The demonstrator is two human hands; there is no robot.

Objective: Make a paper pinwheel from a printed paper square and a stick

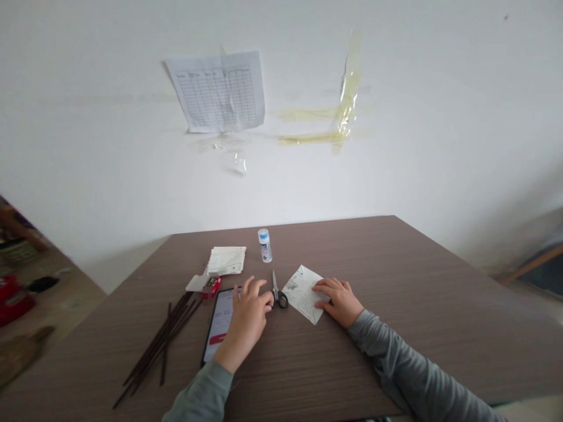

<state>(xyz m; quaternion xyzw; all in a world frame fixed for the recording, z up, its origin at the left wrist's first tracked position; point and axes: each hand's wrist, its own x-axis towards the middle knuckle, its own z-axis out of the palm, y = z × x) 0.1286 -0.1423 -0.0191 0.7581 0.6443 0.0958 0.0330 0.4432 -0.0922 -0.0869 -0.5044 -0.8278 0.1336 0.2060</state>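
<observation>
My left hand (251, 313) hovers over a phone (217, 316), its fingers apart and nothing plainly held. The thumb side is next to the black handles of a pair of scissors (280, 296); whether they touch I cannot tell. A timer and a red button show on the phone's screen, partly covered by the hand. My right hand (341, 300) rests at the right edge of a printed piece of paper (303, 296) with folded-looking corners. Its fingers lie on the paper, thumb spread from them.
A glue bottle (264, 246) with a blue-and-white label stands near the wall. To its left lie a stack of paper (227, 260), a small red box (212, 287) and several thin dark sticks (162, 340) on the brown table (396, 264). A taped sheet (220, 94) hangs on the wall.
</observation>
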